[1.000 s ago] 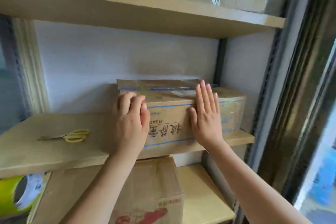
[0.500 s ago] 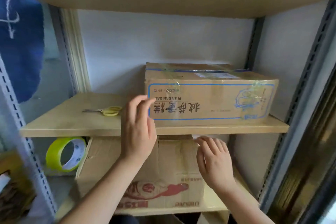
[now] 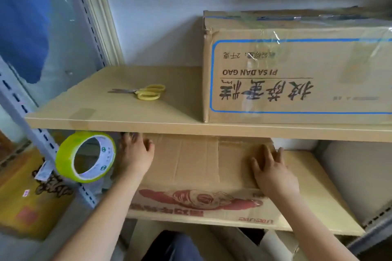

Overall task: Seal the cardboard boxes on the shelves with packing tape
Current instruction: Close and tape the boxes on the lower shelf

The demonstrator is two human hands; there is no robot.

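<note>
1. We're looking at two shelves here. The lower cardboard box (image 3: pixel 197 167), the one with the red print on its front, is sitting on the lower shelf (image 3: pixel 318 203), tucked right under the upper shelf (image 3: pixel 127 108).
2. Our left hand (image 3: pixel 134 155) is resting on the box's left end, up near the top corner. Its fingers (image 3: pixel 129 136) are reaching up into the shadow under the shelf board, so we can't tell whether they're curling round the edge or lying flat.
3. Our right hand (image 3: pixel 272 172) is lying flat on the box's right part, fingers (image 3: pixel 264 152) spread and straight, pressing on the cardboard and not pinching anything.
4. The tape roll (image 3: pixel 86 157), yellow-green, is hanging just left of our left hand, beside the metal upright (image 3: pixel 45 140). Neither hand is touching it.
5. Up top, the other cardboard box (image 3: pixel 297 70) with the blue border is sitting on the upper shelf's right side, with shiny clear tape over its top. The yellow scissors (image 3: pixel 144 92) are lying on the same shelf, well left of it.
</note>
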